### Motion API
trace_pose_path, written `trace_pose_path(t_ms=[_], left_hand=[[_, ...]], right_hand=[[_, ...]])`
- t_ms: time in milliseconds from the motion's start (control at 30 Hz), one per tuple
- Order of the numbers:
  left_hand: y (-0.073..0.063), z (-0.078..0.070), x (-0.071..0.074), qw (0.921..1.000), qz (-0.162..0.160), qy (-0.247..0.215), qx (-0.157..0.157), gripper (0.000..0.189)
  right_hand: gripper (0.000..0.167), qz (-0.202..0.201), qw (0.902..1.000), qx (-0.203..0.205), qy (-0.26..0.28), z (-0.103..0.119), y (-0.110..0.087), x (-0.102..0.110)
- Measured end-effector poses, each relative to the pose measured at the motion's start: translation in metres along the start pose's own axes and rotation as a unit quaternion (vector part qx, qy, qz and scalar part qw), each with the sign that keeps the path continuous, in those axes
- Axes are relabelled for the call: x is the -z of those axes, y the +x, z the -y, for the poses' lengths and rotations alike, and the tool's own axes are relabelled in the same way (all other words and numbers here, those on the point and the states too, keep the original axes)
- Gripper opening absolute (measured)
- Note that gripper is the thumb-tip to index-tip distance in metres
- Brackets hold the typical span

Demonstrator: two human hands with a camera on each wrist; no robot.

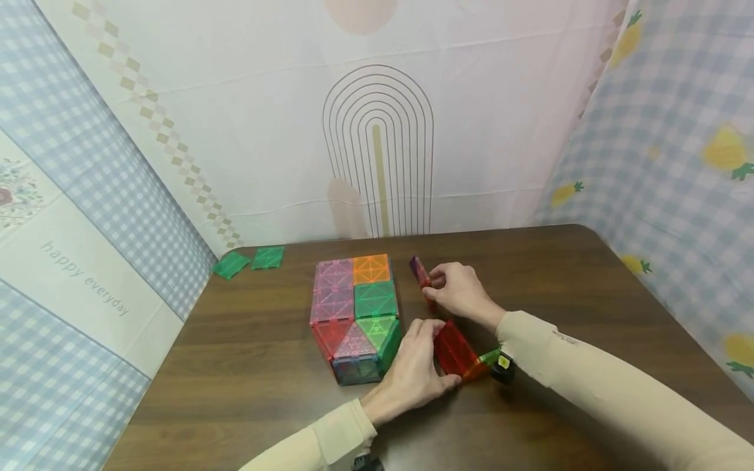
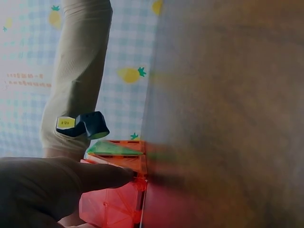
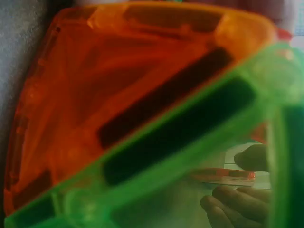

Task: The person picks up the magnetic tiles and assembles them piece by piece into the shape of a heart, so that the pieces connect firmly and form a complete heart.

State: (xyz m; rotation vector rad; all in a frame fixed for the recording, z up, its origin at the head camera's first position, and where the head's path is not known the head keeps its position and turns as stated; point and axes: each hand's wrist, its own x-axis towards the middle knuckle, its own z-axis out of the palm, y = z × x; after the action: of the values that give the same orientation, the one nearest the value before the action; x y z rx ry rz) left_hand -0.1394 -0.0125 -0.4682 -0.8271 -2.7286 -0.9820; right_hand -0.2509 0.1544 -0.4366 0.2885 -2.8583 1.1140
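Observation:
My left hand (image 1: 412, 369) spans a red magnetic tile (image 1: 455, 350), thumb at its near edge and fingers at the far one. Joined to that tile are an orange tile (image 2: 129, 164) and a green triangular tile (image 2: 114, 148), both close under the right wrist. Farther back, my right hand (image 1: 462, 288) pinches a tilted red and purple magnetic tile piece (image 1: 421, 272) between thumb and fingers. Left of both hands stands a block of magnetic tiles (image 1: 332, 291), topped in pink, orange, green and red, with an angled near end.
Two loose green tiles (image 1: 232, 264) lie at the table's back left corner. The brown wooden table (image 1: 247, 386) meets a printed cloth backdrop (image 1: 265, 131) behind, with checked cloth (image 1: 677, 163) along the right side.

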Motion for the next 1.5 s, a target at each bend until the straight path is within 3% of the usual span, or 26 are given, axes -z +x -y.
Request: trace_pose_path(t_ms=[333, 633, 867, 1033, 1300, 1500], left_hand=[[0.000, 0.001, -0.001, 0.9999, 0.006, -0.009, 0.004, 0.086], [-0.001, 0.004, 0.002, 0.9998, 0.004, -0.016, 0.005, 0.085], [-0.001, 0.005, 0.004, 0.9996, 0.008, -0.027, 0.009, 0.085], [-0.001, 0.006, 0.003, 0.9994, 0.008, -0.033, 0.008, 0.085], [0.000, 0.003, 0.000, 0.9994, 0.007, -0.034, -0.001, 0.087], [0.000, 0.003, -0.002, 0.9993, 0.010, -0.035, 0.000, 0.086]], right_hand=[[0.024, -0.002, 0.9996, -0.018, -0.021, -0.003, -0.005, 0.011], [0.021, 0.029, 0.9990, -0.005, -0.034, -0.041, -0.017, 0.046], [0.022, 0.059, 0.9970, -0.004, 0.051, -0.095, -0.036, 0.073], [0.027, 0.072, 0.9877, 0.002, 0.139, -0.125, -0.048, 0.077], [0.026, 0.053, 0.9830, 0.029, 0.173, -0.148, -0.062, 0.073], [0.021, 0.067, 0.9776, 0.069, 0.187, -0.150, -0.067, 0.069]])
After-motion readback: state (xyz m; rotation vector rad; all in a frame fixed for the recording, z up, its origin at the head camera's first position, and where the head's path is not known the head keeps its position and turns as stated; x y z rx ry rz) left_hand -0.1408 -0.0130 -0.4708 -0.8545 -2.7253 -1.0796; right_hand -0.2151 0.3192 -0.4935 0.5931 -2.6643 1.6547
